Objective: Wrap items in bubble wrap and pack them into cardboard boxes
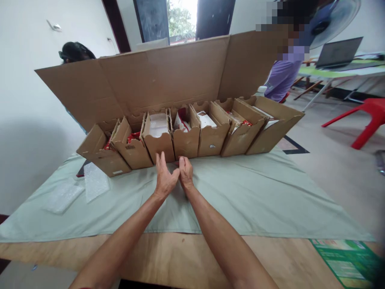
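The middle brown open-topped cardboard box (185,145) behind the wooden table's (168,251) near edge seems light, stiff, best held by walls; left hand (165,180) spread, right hand (186,171) curled, grip unclear.

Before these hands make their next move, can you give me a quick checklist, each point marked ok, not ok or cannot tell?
1. Both hands in view: ok. The left hand and right hand are close together at the foot of the middle cardboard bins.
2. Left hand free: ok. It is open, with nothing visible in it.
3. Right hand free: cannot tell. Its fingers are curled and hide what may be under them.
4. Bins upright: ok. Seven stand side by side.
5. Tablecloth free of loose packing: not ok. Bubble-wrap pieces lie at the left.
6. Bin contents fully visible: not ok. The walls hide much of them.
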The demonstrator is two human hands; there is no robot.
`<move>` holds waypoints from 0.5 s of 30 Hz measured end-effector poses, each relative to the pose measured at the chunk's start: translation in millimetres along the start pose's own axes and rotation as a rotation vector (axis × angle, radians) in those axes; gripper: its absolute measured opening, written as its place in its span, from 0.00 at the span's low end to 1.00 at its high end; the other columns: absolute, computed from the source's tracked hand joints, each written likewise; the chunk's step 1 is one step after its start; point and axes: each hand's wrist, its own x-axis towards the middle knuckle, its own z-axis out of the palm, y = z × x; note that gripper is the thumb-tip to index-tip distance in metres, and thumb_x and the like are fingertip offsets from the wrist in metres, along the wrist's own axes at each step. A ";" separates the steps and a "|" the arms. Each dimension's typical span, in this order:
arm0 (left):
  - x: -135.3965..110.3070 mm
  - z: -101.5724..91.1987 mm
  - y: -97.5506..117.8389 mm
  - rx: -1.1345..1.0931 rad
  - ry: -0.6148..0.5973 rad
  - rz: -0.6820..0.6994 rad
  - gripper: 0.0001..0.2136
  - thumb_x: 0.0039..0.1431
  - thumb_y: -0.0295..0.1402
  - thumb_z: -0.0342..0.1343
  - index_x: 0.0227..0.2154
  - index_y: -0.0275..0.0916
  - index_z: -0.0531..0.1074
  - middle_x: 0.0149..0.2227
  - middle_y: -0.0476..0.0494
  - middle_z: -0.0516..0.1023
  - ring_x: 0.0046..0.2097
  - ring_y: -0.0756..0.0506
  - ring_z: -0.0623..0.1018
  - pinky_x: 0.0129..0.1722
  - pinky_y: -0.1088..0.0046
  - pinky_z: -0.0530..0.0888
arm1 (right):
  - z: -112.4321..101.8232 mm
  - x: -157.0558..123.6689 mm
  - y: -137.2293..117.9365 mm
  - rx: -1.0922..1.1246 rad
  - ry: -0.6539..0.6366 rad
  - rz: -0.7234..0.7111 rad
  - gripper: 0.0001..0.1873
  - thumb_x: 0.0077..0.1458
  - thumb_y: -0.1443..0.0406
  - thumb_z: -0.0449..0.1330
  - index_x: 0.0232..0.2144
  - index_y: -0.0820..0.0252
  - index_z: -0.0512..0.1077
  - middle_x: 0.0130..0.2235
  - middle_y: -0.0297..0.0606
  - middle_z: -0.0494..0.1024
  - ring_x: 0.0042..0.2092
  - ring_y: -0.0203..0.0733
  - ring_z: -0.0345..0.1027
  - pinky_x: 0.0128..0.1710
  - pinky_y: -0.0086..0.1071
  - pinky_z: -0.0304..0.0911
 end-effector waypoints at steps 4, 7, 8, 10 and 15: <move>-50.7 -39.1 -40.8 0.167 -0.166 0.039 0.32 0.54 0.34 0.58 0.64 0.36 0.64 0.70 0.28 0.61 0.73 0.30 0.56 0.69 0.42 0.56 | 0.3 -3.9 -5.9 -0.008 -0.054 -0.007 0.21 0.63 0.53 0.46 0.38 0.57 0.74 0.35 0.41 0.81 0.34 0.45 0.75 0.39 0.37 0.70; -81.7 -65.7 -64.4 0.273 -0.221 0.061 0.23 0.56 0.33 0.57 0.55 0.34 0.74 0.65 0.27 0.69 0.70 0.28 0.62 0.67 0.40 0.61 | 3.6 -11.6 -15.1 -0.026 -0.114 -0.052 0.16 0.59 0.55 0.51 0.37 0.56 0.74 0.34 0.40 0.82 0.35 0.45 0.76 0.39 0.37 0.71; -88.1 -70.3 -68.3 0.287 -0.228 0.077 0.21 0.57 0.33 0.56 0.53 0.34 0.75 0.64 0.26 0.70 0.69 0.29 0.64 0.67 0.41 0.62 | 5.7 -14.6 -20.5 -0.033 -0.137 -0.074 0.15 0.59 0.56 0.52 0.38 0.56 0.74 0.33 0.39 0.82 0.35 0.45 0.76 0.40 0.37 0.71; -94.9 -72.8 -71.0 0.296 -0.229 0.107 0.19 0.58 0.32 0.55 0.52 0.34 0.76 0.63 0.27 0.72 0.67 0.30 0.67 0.67 0.42 0.62 | 11.8 -19.4 -36.5 -0.044 -0.193 -0.126 0.15 0.59 0.57 0.52 0.40 0.56 0.75 0.33 0.38 0.82 0.35 0.44 0.76 0.41 0.36 0.71; -93.8 -62.3 -66.8 0.224 -0.156 0.085 0.20 0.59 0.31 0.55 0.54 0.33 0.74 0.61 0.28 0.74 0.65 0.31 0.70 0.68 0.41 0.61 | 41.6 -6.0 -108.8 -0.154 -0.365 -0.312 0.26 0.61 0.61 0.53 0.61 0.56 0.67 0.34 0.33 0.82 0.34 0.39 0.76 0.41 0.32 0.70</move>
